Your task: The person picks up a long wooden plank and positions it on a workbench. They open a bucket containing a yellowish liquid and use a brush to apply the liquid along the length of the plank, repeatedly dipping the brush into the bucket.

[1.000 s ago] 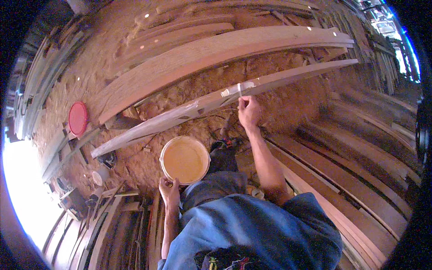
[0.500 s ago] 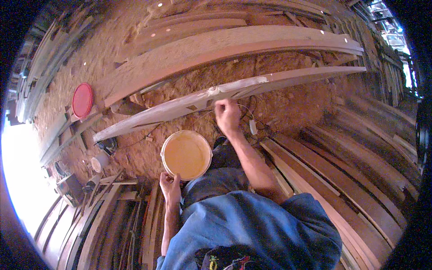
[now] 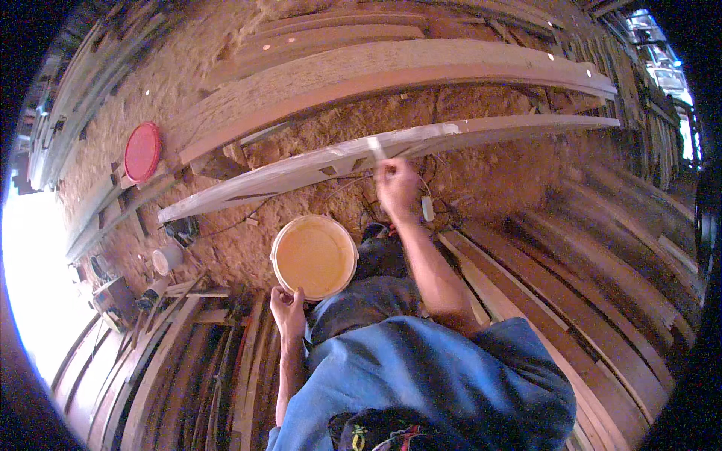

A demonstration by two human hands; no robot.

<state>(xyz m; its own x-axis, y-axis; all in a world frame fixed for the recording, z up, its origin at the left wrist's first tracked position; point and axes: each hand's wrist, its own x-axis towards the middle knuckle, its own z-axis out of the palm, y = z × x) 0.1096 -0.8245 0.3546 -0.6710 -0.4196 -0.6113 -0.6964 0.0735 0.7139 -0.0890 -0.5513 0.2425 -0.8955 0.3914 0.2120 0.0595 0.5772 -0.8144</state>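
My left hand (image 3: 288, 307) is closed on the near rim of a round white bucket (image 3: 353, 257), its thumb over the edge. Inside the bucket is a yellowish-cream substance (image 3: 313, 255). My right hand (image 3: 397, 186) is closed around a small pale flat tool (image 3: 375, 148), which is smeared by motion. The tool's far end reaches the edge of a long wooden board (image 3: 323, 159) lying across in front of me. Whitish wet-looking smears run along this edge. Because of the blur, I cannot make out the tool's exact kind.
Beyond the board lie thick long planks (image 3: 391, 64). A red round lid (image 3: 142, 152) rests at the left. A small white container (image 3: 167, 259) stands on the sawdust-covered ground, near a boxy object (image 3: 114, 304). Stacked timber (image 3: 571, 301) lies at the right, and cables (image 3: 353, 184) run under the board.
My right hand has moved slightly right, and the pale tool now shows clearly above its fingers. The left hand keeps its hold on the bucket. The whole view has shifted a little.
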